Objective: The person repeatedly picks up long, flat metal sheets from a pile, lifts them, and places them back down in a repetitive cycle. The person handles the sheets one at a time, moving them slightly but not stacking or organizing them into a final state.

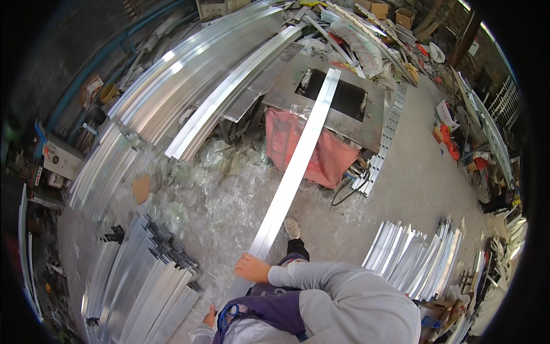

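Likely carrying: right hand [252, 268] grips a metal bar [295, 163].
Left hand [209, 317] partly hidden, grip unclear; moving on calls for balance.

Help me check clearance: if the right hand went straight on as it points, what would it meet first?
Past the metal bar it holds, the right hand would probably meet the stack of metal strips at left, unless that sits lower; depth is unclear.
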A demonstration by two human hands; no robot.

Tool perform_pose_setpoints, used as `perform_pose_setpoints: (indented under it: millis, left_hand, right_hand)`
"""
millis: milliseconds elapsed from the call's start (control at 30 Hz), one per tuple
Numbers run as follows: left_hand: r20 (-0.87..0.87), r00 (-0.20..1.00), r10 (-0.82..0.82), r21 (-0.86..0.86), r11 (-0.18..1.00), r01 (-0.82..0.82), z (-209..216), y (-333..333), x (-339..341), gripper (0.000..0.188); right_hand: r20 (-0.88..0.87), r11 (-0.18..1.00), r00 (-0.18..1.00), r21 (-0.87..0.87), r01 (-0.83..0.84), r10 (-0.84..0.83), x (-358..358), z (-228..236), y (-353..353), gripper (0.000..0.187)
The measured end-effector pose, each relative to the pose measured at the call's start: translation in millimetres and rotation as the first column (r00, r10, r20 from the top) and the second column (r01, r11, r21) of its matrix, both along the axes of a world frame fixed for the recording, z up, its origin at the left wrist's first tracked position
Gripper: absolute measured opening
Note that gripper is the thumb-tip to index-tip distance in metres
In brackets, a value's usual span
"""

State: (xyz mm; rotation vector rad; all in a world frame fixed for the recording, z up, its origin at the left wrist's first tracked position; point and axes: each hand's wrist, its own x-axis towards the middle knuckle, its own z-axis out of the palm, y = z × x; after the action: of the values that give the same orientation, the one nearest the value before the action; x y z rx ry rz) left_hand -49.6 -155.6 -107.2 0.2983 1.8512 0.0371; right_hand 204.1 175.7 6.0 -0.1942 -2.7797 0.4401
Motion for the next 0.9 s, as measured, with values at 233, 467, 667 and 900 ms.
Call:
perform_pose_setpoints:
  millis: [233,467,667,900]
  left_hand:
    - [0.054,0.919,-0.391,0.535,0.788,0.305,60.1,299.4,95.1,0.071]
    - [-0.103,0.908,-0.407,0.673,0.644,0.365,152.6,607.6,219.4,0.081]
    - [-0.002,0.889,-0.458,0.691,0.642,0.332,173.7,657.2,247.9,0.068]
    - [-0.05,0.906,-0.421,0.592,0.718,0.367,68.7,486.7,163.9,0.07]
  right_hand:
    - [0.277,0.968,0.948,0.234,0.092,-0.157,84.1,18.4,266.7,0.024]
    - [0.15,0.744,0.827,0.544,0.388,-0.541,187.8,75.7,525.4,0.01]
    - [0.156,0.656,0.789,0.661,0.363,-0.594,229.7,79.5,563.8,0.017]
    - [0.267,0.742,0.848,0.639,0.2,-0.458,151.2,45.3,421.2,0.019]
